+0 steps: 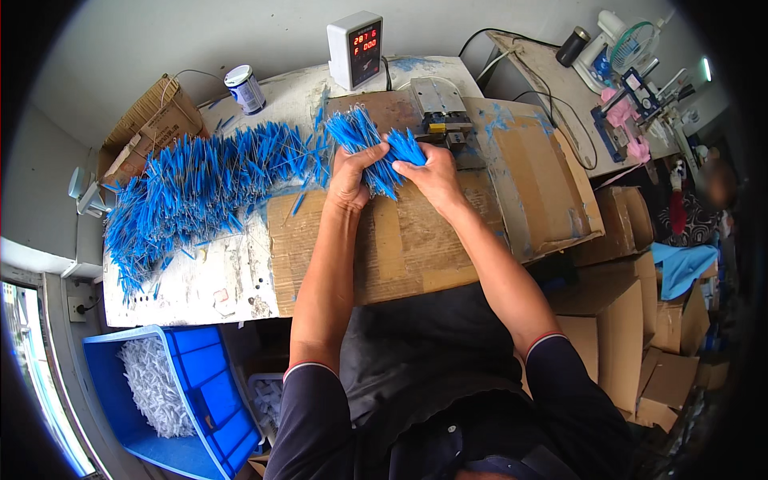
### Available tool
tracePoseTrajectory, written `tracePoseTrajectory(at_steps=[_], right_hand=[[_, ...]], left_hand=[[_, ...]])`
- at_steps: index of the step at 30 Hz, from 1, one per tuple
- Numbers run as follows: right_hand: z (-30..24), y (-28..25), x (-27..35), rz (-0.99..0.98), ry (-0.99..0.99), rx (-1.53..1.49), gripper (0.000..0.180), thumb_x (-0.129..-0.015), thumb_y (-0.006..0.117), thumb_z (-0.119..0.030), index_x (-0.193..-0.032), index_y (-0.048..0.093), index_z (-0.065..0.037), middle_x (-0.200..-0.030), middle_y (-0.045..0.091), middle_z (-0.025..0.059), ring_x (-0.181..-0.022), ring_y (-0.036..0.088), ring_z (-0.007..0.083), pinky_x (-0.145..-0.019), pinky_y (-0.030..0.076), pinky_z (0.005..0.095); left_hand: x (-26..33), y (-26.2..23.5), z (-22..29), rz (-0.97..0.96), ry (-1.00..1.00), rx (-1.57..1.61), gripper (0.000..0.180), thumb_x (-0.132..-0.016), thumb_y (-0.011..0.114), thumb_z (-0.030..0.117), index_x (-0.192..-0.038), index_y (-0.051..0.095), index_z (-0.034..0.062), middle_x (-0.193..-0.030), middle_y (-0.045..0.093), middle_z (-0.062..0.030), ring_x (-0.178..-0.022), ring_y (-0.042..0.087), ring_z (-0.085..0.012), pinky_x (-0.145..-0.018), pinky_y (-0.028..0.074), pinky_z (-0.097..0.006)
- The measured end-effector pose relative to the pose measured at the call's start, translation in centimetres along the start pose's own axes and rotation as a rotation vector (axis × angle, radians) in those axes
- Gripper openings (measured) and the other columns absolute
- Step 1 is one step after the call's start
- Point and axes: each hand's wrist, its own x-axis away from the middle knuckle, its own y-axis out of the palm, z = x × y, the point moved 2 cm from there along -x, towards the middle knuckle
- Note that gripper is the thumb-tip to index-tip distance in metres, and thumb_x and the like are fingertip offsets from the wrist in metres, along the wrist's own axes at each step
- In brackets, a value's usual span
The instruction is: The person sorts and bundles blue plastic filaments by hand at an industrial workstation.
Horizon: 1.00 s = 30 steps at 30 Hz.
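Dark shirt [448, 432] closest to us, just below the hands! Left we go: a blue bin [216, 392] of white pieces sits low, left of the hands, and above it a heap of thin blue sticks [188, 188] spreads over the counter [240, 276]. Left hand [354, 174] gripping a thick bunch of sticks [348, 132]; right hand [434, 170] closed on a smaller bunch [406, 146] beside it, metal fixture [436, 98] just beyond, cardboard boxes [620, 328] well off right.
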Motion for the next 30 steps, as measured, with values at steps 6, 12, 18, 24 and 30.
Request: tracePoseTrajectory(at_steps=[6, 12, 18, 24, 30], right_hand=[[-3.2, -0.3, 0.8, -0.047, 0.284, -0.279, 0.024, -0.086, 0.08, -0.013, -0.106, 0.075, 0.0, -0.093, 0.074, 0.0016, -0.08, 0.063, 0.0055, -0.074, 0.052, 0.0246], [-2.3, -1.0, 0.8, 0.051, 0.233, -0.29, 0.015, -0.085, 0.08, -0.012, -0.098, 0.077, -0.003, -0.087, 0.073, 0.0017, -0.073, 0.061, 0.0052, -0.068, 0.049, 0.0238], [-1.4, -1.8, 1.0, 0.134, 0.27, -0.368, 0.012, -0.084, 0.081, -0.014, -0.09, 0.075, -0.007, -0.077, 0.071, 0.0028, -0.055, 0.047, 0.0005, -0.047, 0.033, 0.0197], [-1.4, -2.1, 1.9, 0.073, 0.313, -0.361, 0.014, -0.082, 0.082, -0.016, -0.086, 0.072, -0.009, -0.071, 0.068, 0.0017, -0.05, 0.045, 0.0009, -0.042, 0.029, 0.0197], [-1.7, -2.5, 2.5, -0.074, 0.412, -0.328, 0.015, -0.08, 0.083, -0.016, -0.086, 0.071, -0.009, -0.07, 0.066, 0.0006, -0.05, 0.044, 0.0012, -0.042, 0.028, 0.0201]], left_hand=[[0.5, 0.0, 0.4, -0.097, -0.034, 0.025, 0.05, -0.084, 0.075, -0.002, -0.129, 0.056, 0.0004, -0.112, 0.069, -0.0114, -0.1, 0.069, -0.0238, -0.092, 0.056, -0.038], [0.6, 0.6, 0.3, -0.072, -0.028, -0.075, 0.038, -0.082, 0.074, -0.004, -0.119, 0.064, -0.0004, -0.106, 0.073, -0.0117, -0.096, 0.071, -0.0233, -0.088, 0.057, -0.038], [0.2, 0.3, 0.2, -0.085, -0.026, -0.099, 0.031, -0.082, 0.074, -0.001, -0.112, 0.066, -0.0028, -0.1, 0.073, -0.0138, -0.091, 0.071, -0.0234, -0.084, 0.058, -0.036], [0.3, 0.1, 0.7, -0.049, 0.053, 0.024, 0.037, -0.083, 0.072, -0.002, -0.118, 0.062, -0.0032, -0.113, 0.071, -0.0201, -0.085, 0.07, -0.0218, -0.076, 0.06, -0.035], [0.5, -0.2, 1.6, -0.155, -0.007, 0.021, 0.047, -0.083, 0.072, -0.006, -0.126, 0.056, -0.0007, -0.115, 0.07, -0.0199, -0.079, 0.071, -0.0211, -0.071, 0.061, -0.032]])
